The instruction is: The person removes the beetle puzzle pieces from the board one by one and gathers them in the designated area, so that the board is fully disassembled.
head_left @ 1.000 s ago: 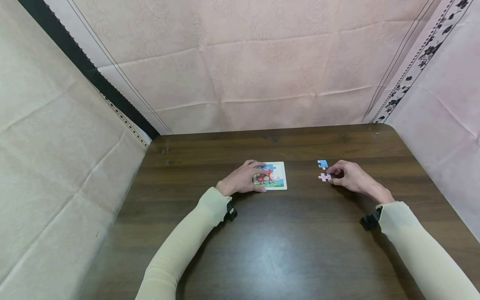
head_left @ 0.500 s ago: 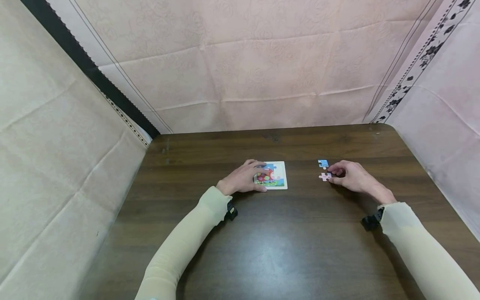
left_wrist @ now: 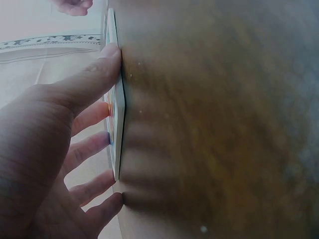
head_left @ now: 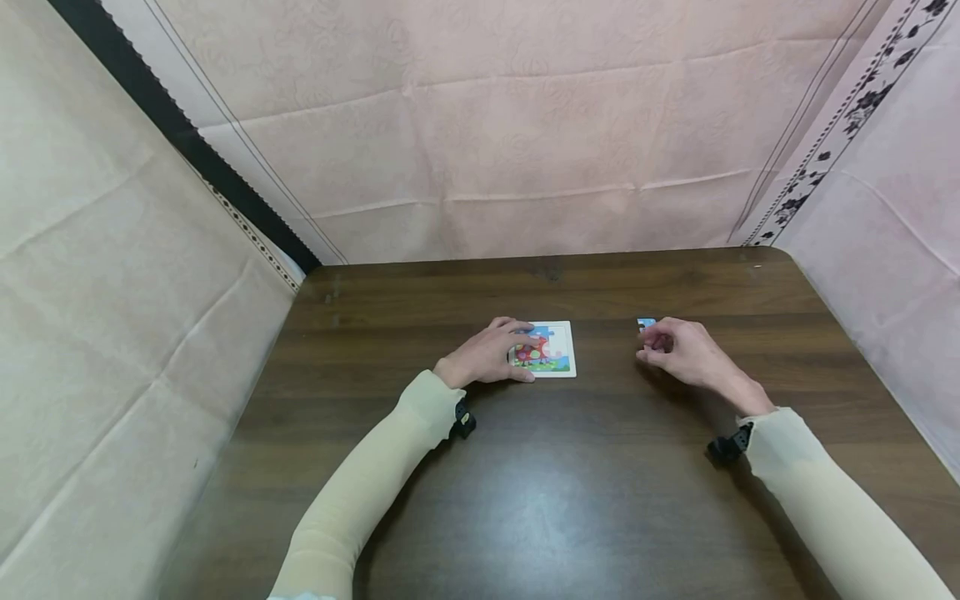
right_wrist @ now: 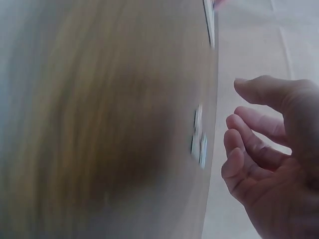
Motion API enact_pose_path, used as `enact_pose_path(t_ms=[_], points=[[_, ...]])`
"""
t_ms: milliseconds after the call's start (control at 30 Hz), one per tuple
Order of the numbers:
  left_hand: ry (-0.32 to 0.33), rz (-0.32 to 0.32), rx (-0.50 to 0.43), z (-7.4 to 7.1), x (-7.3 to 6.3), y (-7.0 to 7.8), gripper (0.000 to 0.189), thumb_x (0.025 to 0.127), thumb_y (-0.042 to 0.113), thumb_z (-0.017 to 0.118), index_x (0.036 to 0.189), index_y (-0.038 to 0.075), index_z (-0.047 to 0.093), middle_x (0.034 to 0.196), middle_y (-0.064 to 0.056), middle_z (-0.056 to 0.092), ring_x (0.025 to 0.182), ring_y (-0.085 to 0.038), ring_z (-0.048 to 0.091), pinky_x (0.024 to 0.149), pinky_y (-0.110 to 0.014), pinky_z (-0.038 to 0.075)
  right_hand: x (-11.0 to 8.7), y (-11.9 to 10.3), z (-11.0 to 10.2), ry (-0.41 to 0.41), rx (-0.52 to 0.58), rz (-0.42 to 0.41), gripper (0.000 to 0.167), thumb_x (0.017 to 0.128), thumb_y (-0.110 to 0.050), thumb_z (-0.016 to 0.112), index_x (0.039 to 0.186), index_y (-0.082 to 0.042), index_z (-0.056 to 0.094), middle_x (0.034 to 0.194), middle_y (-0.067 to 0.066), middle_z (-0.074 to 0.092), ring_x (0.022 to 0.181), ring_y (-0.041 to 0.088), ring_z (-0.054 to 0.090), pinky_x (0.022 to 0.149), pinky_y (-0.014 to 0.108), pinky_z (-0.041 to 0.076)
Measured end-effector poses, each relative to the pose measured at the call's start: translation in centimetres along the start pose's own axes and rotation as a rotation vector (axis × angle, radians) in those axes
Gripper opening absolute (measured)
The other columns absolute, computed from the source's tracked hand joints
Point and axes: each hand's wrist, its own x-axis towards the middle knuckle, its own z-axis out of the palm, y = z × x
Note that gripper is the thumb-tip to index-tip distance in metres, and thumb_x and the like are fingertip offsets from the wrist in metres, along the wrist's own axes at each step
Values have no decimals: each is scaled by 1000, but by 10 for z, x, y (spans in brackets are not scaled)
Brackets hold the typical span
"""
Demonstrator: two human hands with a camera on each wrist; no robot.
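My left hand [head_left: 491, 352] rests on a small white-framed jigsaw puzzle [head_left: 568, 369] with a red and blue picture. In the left wrist view, its thumb [left_wrist: 110, 54] touches the puzzle's near edge, and the other fingers spread over its surface and left side. My right hand [head_left: 684, 353] hovers over loose puzzle pieces to the right, fingers loosely bent. A blue piece [head_left: 646, 322] shows beyond its fingertips; the pink one is mostly covered there. In the right wrist view, the loose pieces [right_wrist: 198, 119] lie on the table, apart from the thumb and fingers, which hold nothing.
The dark wooden table [head_left: 540, 483] carries everything. Pale cloth [head_left: 525, 142] hangs behind the table's far edge and along both sides. A black camera is strapped to each wrist.
My right hand has shifted slightly left, over the pink piece, which was plainly seen before and is now mostly hidden. The left hand stays on the puzzle.
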Motion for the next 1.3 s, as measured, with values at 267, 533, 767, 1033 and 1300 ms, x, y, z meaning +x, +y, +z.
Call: enact_pose_path(t_ms=[267,533,767,1033,1300], points=[[-13,-2,17,-1,0,0,69,97,52,81,157,28,60,177,1,39,165,-30,28,131,-54,39,8,-26,24,-44,36,-63,20,97,-11,83,114,-3,81,102,11,78,91,20,67,78,29,53],[-11,0,20,-1,1,0,68,96,53,81,156,28,61,177,1,40,165,-30,29,131,-54,39,15,-43,43,-71,38,-96,24,96,-10,83,117,-1,80,104,12,77,91,20,65,80,32,53],[-13,-6,1,-2,0,1,68,96,53,81,157,28,61,177,0,39,166,-31,27,132,-56,38,23,-57,57,-96,48,-92,27,95,-11,85,120,-1,80,106,13,77,91,22,65,82,33,53],[-11,-2,12,-1,0,0,69,96,54,81,157,28,60,177,1,39,165,-30,28,132,-55,38,35,-68,65,-153,60,-89,30,97,-13,84,123,0,80,106,14,75,90,21,63,82,35,54],[-4,10,17,-1,0,0,70,96,53,81,158,29,60,177,0,40,164,-30,28,131,-55,38,42,-74,69,-191,16,-66,30,98,-15,82,124,1,80,109,16,74,92,23,64,85,41,58]])
